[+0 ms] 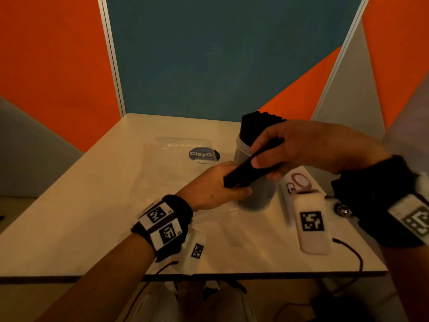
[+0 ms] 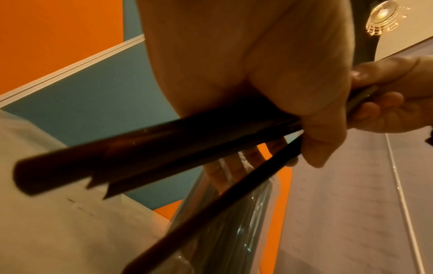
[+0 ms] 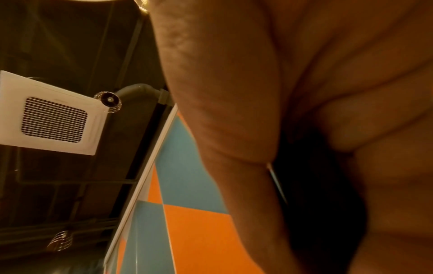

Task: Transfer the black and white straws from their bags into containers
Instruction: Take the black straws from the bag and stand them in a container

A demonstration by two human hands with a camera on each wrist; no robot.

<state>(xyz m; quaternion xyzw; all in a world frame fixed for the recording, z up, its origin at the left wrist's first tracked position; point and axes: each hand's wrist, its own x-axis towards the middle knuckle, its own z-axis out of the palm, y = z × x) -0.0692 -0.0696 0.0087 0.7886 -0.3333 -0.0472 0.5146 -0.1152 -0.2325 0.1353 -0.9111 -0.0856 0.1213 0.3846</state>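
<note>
My right hand (image 1: 299,149) is wrapped around a bundle of black straws (image 1: 250,168), thumb on top and fingers curled underneath, holding it slanted in the air above the tabletop (image 1: 92,217). The low end of the bundle points toward 7 o'clock and meets my left hand (image 1: 213,187); the high end runs toward 1 o'clock under my right palm. My left hand curls its fingers at that low end, and from the left wrist view my fingers (image 2: 323,133) close around the straws where they fan apart slightly (one straw splays away from the rest).

Just behind my hands, at about 1 o'clock from the left one, stands a clear container (image 1: 253,196), upright, already packed with more black straws (image 1: 260,126) whose tops stick out above its rim. The held bundle crosses in front of it; I cannot tell whether it touches the container.

Flat on the tabletop at 11 o'clock from my left hand lies a clear plastic bag (image 1: 176,154) with a round dark label. Another bag with red lettering (image 1: 299,182) lies at 3 o'clock of the container, partly under my right wrist. A white block with a square black-and-white marker (image 1: 311,224) sits near the front right.
</note>
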